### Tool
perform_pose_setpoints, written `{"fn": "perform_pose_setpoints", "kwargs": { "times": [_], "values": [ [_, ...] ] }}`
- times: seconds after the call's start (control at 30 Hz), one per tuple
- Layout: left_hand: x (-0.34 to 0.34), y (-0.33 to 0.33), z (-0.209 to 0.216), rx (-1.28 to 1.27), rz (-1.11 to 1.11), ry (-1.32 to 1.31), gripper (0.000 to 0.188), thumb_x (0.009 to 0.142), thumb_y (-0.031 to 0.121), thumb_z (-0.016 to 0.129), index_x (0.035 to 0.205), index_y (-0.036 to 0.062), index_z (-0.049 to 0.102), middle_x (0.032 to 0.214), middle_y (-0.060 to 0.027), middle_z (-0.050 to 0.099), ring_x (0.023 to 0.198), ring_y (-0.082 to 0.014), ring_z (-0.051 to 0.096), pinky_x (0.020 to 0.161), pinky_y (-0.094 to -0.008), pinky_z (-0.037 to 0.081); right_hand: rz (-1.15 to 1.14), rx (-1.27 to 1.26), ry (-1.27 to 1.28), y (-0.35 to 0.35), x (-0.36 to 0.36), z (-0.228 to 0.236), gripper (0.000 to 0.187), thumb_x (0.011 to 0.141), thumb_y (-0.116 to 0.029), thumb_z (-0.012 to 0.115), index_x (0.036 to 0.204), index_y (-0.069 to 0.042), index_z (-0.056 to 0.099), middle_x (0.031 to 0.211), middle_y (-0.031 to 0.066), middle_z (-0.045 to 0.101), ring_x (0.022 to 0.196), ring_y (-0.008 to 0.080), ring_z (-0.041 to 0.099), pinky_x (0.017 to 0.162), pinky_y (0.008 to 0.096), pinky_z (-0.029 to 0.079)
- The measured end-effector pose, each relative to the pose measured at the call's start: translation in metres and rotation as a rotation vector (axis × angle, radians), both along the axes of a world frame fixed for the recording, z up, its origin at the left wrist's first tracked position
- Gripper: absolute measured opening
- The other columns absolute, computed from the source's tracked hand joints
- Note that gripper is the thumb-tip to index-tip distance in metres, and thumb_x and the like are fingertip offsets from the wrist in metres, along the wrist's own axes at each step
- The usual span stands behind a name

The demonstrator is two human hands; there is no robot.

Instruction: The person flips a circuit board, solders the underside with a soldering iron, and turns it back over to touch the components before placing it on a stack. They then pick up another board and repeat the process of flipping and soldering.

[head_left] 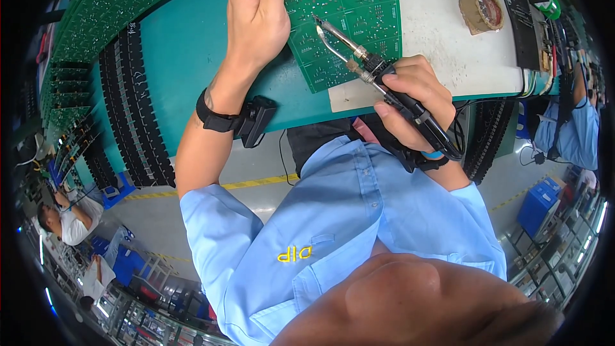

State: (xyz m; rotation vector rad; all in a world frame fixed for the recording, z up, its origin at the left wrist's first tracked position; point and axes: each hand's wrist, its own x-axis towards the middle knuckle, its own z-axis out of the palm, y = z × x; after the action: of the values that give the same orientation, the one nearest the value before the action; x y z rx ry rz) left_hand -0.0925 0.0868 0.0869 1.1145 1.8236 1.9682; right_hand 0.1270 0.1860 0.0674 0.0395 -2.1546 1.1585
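Note:
A large green circuit board (368,13) with small parts on it is held tilted over the bench. My left hand (259,19) grips its left edge, thumb on the upper face; some of the fingers are hidden or cut off by the frame. In my right hand (416,99) is a black soldering iron (410,104), with a thin curved metal tube (333,50) running beside its shaft. The iron's tip is at the board's surface, left of its middle; whether it touches I cannot tell. Black straps with a small box sit on my left wrist.
A green mat (182,38) covers the bench's left part, a whitish sheet (442,57) the right. Black slotted racks (131,102) and upright green boards (96,16) stand at left. A round brownish dish (480,9), a black box (522,29) and a green spool (544,0) lie at right.

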Motion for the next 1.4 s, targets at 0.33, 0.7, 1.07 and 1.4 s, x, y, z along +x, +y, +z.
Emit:
{"fn": "perform_pose_setpoints", "kwargs": {
  "times": [0.33, 0.7, 1.07, 1.4],
  "values": [
    [-0.001, 0.001, -0.001, -0.006, -0.011, 0.01, 0.037, 0.109, 0.024, 0.04, 0.136, -0.0007, 0.043, 0.123, -0.0086, 0.056, 0.108, -0.0141, 0.051, 0.095, -0.0284, 0.042, -0.011, 0.006, 0.003, 0.005, 0.01, 0.003, 0.041, 0.073, -0.001, 0.075, 0.111, 0.004, 0.062, 0.088, 0.018, 0.067, 0.082, 0.0317, 0.06, 0.077, 0.0405, 0.048],
    [-0.022, 0.003, -0.037, 0.06, -0.042, -0.085, 0.031, 0.109, 0.028, 0.043, 0.13, 0.006, 0.047, 0.12, -0.0032, 0.058, 0.105, -0.0093, 0.053, 0.091, -0.0268, 0.045, -0.913, -0.077, 0.056, 0.069, 0.059, -0.019, 0.042, 0.089, -0.003, 0.07, 0.129, 0.001, 0.058, 0.105, 0.012, 0.07, 0.101, 0.0167, 0.065, 0.092, 0.0295, 0.05],
    [-0.016, 0.004, -0.031, 0.055, -0.123, -0.281, 0.038, 0.109, 0.03, 0.042, 0.138, 0.0064, 0.043, 0.131, -0.0045, 0.054, 0.116, -0.0113, 0.05, 0.103, -0.0291, 0.039, -0.892, -0.188, -0.057, 0.077, 0.062, -0.018, 0.042, 0.092, -0.007, 0.068, 0.132, 0.002, 0.056, 0.111, 0.0134, 0.069, 0.099, 0.017, 0.066, 0.09, 0.0282, 0.051],
    [-0.009, 0.002, -0.025, 0.056, -0.154, -0.312, 0.037, 0.109, 0.028, 0.041, 0.14, 0.0074, 0.041, 0.133, -0.0048, 0.053, 0.119, -0.0119, 0.049, 0.105, -0.0299, 0.038, -0.446, -0.227, -0.054, 0.023, 0.024, -0.023, 0.04, 0.096, -0.007, 0.063, 0.134, 0.002, 0.05, 0.114, 0.0191, 0.068, 0.102, 0.0206, 0.066, 0.091, 0.0343, 0.053]
  ]
}}
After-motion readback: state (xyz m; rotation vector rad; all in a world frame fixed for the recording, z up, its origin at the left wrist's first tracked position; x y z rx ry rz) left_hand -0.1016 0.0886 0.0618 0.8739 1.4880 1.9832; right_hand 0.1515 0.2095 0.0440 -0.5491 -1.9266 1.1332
